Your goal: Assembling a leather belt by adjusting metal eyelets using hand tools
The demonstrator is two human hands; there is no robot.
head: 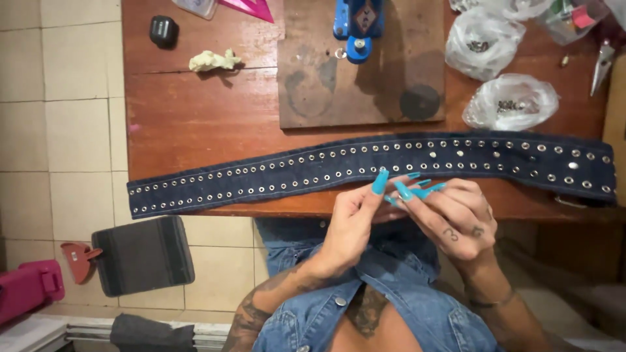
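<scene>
The studded denim belt (365, 163) lies lengthwise left to right just beyond both hands, left hand (352, 218) and right hand (456, 218) half curled, fingertips meeting, any grasped item hidden, plastic bags (512, 101) farther beyond

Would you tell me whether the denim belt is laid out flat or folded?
Flat: the denim belt stretches along the table edge.

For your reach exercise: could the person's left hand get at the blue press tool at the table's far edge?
Probably yes. The left hand is by the studded denim belt, and only bare wooden board lies between it and the blue press tool.
</scene>
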